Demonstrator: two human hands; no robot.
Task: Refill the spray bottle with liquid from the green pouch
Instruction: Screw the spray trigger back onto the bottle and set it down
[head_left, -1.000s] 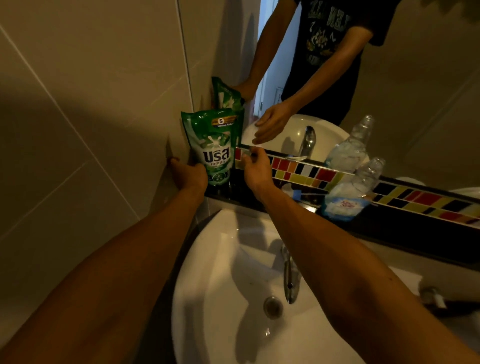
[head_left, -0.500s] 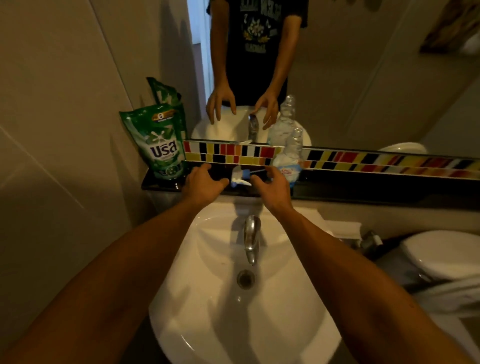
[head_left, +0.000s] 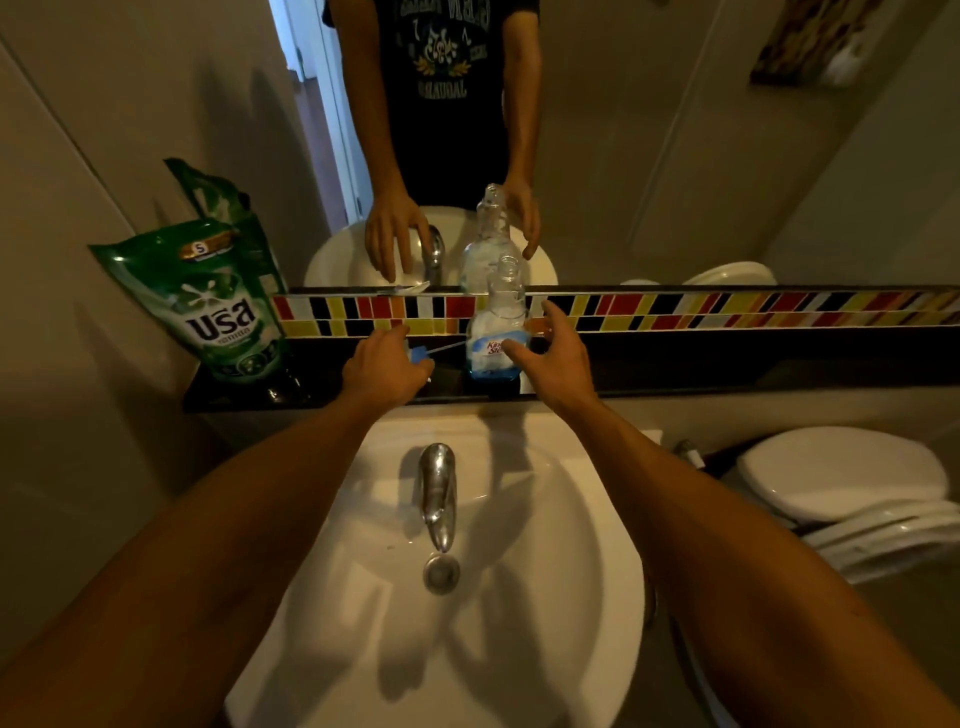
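Standing uncapped on the dark ledge (head_left: 727, 364) behind the white sink (head_left: 519, 649), spray bottle (head_left: 496, 332), green pouch (head_left: 218, 306) leftward by the tiled wall, right hand (head_left: 558, 358) spread beside bottle, left hand (head_left: 384, 364) on sprayer head (head_left: 418, 355), grip unclear

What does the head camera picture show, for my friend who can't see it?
Two bare hands reach over a white sink: the right hand nears a clear, capless spray bottle, the left hand covers its blue sprayer top. A green pouch stands left.
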